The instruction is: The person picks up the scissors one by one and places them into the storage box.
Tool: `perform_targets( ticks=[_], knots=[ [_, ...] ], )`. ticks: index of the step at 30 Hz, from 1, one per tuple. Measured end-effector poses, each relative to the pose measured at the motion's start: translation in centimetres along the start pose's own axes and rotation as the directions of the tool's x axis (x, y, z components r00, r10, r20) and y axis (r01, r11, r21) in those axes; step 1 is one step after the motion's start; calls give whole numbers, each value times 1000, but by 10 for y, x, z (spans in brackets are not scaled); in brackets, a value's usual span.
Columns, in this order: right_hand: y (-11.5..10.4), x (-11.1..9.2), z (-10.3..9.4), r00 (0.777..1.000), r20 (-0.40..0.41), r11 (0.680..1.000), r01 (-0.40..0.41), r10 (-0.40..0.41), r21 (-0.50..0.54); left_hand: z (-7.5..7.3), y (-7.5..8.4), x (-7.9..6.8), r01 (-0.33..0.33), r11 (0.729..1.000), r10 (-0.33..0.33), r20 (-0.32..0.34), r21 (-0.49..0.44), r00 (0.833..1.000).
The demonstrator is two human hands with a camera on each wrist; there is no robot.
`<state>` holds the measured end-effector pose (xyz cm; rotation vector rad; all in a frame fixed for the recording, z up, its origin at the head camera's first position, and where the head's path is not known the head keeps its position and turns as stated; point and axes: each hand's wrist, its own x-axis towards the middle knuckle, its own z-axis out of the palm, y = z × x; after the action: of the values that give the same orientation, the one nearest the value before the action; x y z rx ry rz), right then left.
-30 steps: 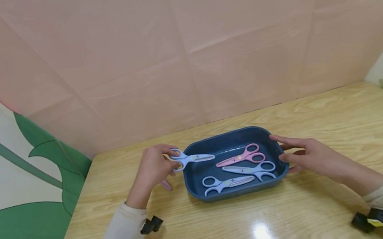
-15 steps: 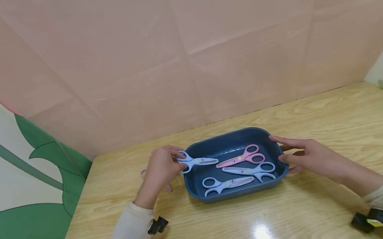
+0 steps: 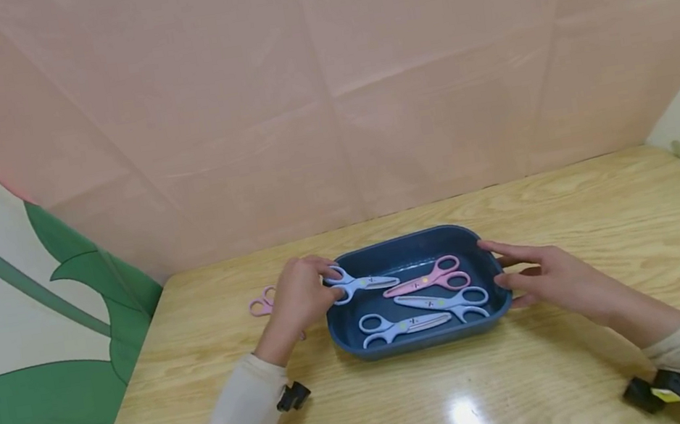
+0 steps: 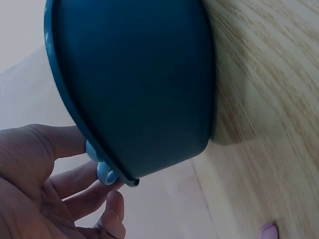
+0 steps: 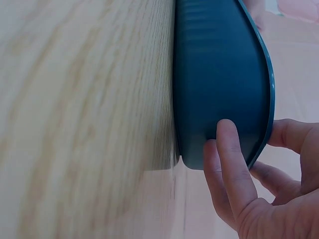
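Note:
My left hand (image 3: 302, 294) pinches a pair of light blue scissors (image 3: 367, 283) by the finger loops, the blades pointing right over the left part of a dark blue tray (image 3: 406, 240). In the left wrist view, the scissors' loops (image 4: 105, 173) show between the fingers at the tray's rim. Inside the tray lie pink scissors (image 3: 426, 280) and two more light blue pairs, one at the right (image 3: 442, 301) and one at the front left. My right hand (image 3: 547, 276) grips the tray's right end, with fingers (image 5: 232, 164) against its outer wall.
Another pair of pink scissors (image 3: 259, 306) lies on the wooden table (image 3: 396, 409) left of the tray, partly hidden behind my left hand. A pinkish covering (image 3: 323, 97) rises along the table's back edge. A flower-patterned wall (image 3: 24, 347) stands at the left.
My left hand has moved right with the light blue scissors, carrying them further over the tray. The pink scissors on the table show more behind it. My right hand keeps its place.

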<state>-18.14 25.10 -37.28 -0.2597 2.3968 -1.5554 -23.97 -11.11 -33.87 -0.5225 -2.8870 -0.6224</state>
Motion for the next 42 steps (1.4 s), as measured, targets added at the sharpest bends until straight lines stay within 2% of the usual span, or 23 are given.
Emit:
perform_targets(
  ticks=[3, 14, 23, 33, 42],
  knots=[
    [0, -1, 0, 1000, -3, 1000, 5, -5, 1, 3, 2, 1, -13, 999, 13, -4, 29, 1000],
    [2, -1, 1, 1000, -4, 1000, 25, -25, 4, 13, 10, 1, 2, 999, 0, -43, 51, 999],
    [1, -2, 1, 1000, -9, 1000, 27, -27, 7, 18, 17, 1, 13, 993, -5, -74, 115, 997],
    [1, -1, 1, 999, -9, 999, 33, -33, 16, 21, 22, 4, 54, 990, -45, -69, 133, 997],
    [0, -1, 1, 1000, -5, 1000, 20, -20, 12, 26, 24, 3, 33, 982, -20, -70, 187, 997]
  ],
)
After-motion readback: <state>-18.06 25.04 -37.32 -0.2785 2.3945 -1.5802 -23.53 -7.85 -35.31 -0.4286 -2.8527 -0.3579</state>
